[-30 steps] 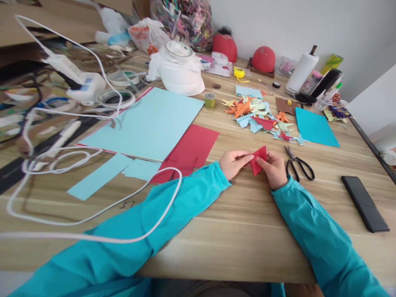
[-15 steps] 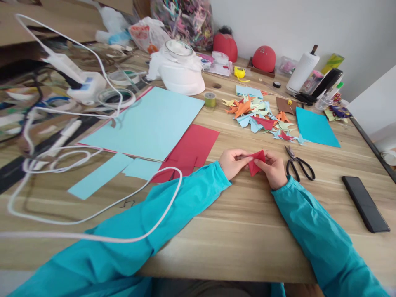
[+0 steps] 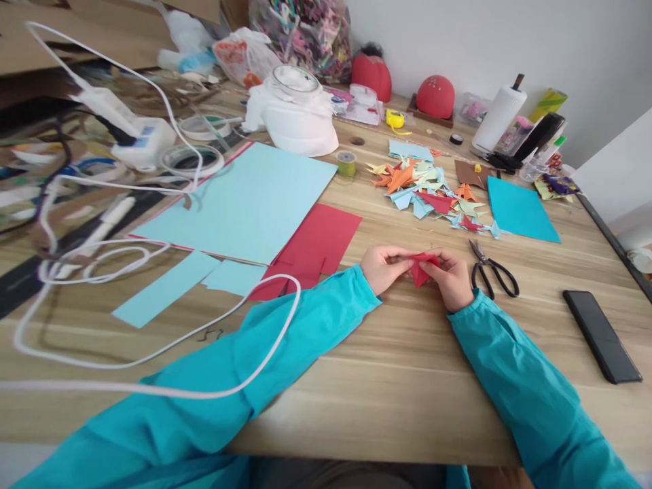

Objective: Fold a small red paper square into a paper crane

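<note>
Pinching folded red paper (image 3: 420, 274), left hand (image 3: 382, 270) and right hand (image 3: 452, 277), fingers (image 3: 398, 269) hiding its sides, exact shape indistinct

A pale, plain wall (image 3: 479, 41) rises behind a wood-grained table (image 3: 387, 394) in soft light.

A small piece of red origami paper (image 3: 420, 274), folded, is pinched from both sides between the left grip (image 3: 381, 270) and the right grip (image 3: 452, 277). Its colour is an even, strong red. The upper part spreads sideways between the thumbs, while the lower part narrows to a point aimed toward the person's body. Thumbs and fingers cover its side edges, so the full outline and the number of layers cannot be told. It lies near and to the left of the black-handled scissors (image 3: 484, 261), roughly level with them.
</note>
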Motion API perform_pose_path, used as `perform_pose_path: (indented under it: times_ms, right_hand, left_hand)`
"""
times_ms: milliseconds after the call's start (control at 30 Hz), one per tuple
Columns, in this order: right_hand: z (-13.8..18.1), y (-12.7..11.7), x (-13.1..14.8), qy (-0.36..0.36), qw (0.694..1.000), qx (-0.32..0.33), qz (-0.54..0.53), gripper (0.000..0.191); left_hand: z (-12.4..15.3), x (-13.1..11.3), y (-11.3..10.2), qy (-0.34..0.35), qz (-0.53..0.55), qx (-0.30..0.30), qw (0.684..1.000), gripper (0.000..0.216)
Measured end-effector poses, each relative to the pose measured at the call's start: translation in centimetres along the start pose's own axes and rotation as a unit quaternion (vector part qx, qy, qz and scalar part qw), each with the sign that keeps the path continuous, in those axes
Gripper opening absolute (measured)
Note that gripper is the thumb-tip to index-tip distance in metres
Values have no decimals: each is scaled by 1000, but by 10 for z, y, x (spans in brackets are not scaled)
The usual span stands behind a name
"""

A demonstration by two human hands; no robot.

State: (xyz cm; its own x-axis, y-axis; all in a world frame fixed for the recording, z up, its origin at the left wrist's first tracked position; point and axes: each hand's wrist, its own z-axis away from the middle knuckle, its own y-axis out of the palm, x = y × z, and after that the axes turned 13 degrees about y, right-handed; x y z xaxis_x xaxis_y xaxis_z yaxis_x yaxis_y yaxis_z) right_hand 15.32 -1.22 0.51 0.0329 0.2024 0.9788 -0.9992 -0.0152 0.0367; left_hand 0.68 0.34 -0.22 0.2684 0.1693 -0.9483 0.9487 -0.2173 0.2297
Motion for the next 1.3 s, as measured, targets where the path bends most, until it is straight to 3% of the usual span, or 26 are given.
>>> perform_pose_path:
  times_ms: [367,567,800,1100,1300]
  right_hand:
    - [-1,0,-1,-17,1000,8,-3,23]
    - [0,-1,-1,-46,998,13,48,20]
    - [-1,-3,-3,-62,994,31,82,19]
    - [-1,-4,-1,-62,984,84,144,15]
    - [0,-2,-1,-72,976,84,190,7]
  left_hand:
    - [0,5,-2,53,-35,36,997,25]
    - [3,0,-2,203,-166,30,965,14]
    - [6,-4,-2,281,-226,46,932,12]
    - [8,-10,0,282,-234,32,930,15]
    - [8,-12,-1,309,-244,16,919,15]
